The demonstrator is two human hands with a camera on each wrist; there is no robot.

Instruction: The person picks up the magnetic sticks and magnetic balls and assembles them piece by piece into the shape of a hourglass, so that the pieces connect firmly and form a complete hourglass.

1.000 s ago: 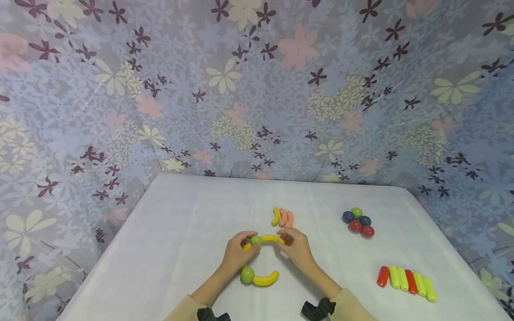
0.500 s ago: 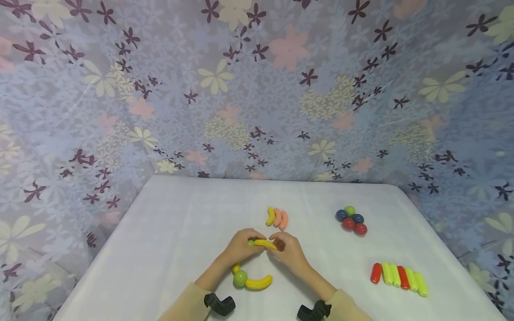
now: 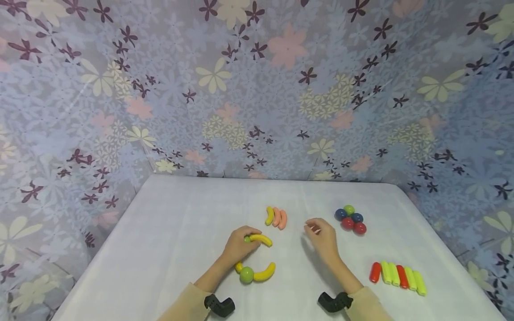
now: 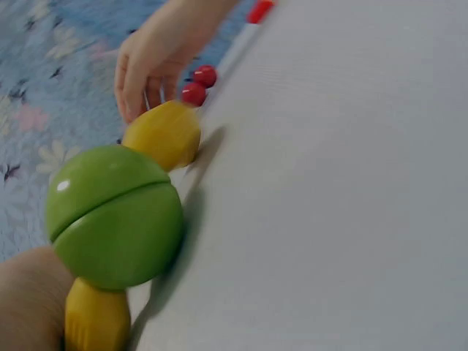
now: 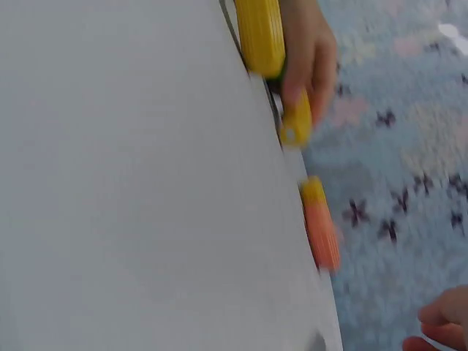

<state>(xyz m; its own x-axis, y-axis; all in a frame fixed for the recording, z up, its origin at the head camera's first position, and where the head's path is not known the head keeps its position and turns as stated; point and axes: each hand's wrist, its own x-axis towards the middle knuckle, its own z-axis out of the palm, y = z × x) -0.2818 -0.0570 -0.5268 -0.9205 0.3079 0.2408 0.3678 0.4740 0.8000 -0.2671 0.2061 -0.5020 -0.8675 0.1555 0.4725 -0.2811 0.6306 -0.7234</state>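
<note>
My left hand point(image 3: 238, 246) holds a string of yellow banana-shaped pieces joined by green balls, above the white table. Its fingers lie over the far green ball point(image 3: 246, 239) and the base of the far yellow piece point(image 3: 263, 240), partly covering both. The near green ball point(image 3: 246, 275) sits between a mostly hidden yellow piece point(image 3: 238, 267) and another yellow piece point(image 3: 265, 272) that points right. In the left wrist view this green ball point(image 4: 117, 216) looms large. My right hand point(image 3: 323, 236) is apart from the string, fingers loosely bent and holding nothing, left of the balls.
One small yellow and two orange curved pieces point(image 3: 276, 217) lie beyond the left hand. A cluster of green, blue and red balls point(image 3: 347, 224) is at the back right. Red and lime cylinders point(image 3: 395, 274) form a row at right. A floral cloth point(image 3: 257, 89) hangs behind the table.
My right hand has let go of the far yellow piece and moved right, towards the balls. My left hand still holds the string, and the near yellow piece now tilts up more.
</note>
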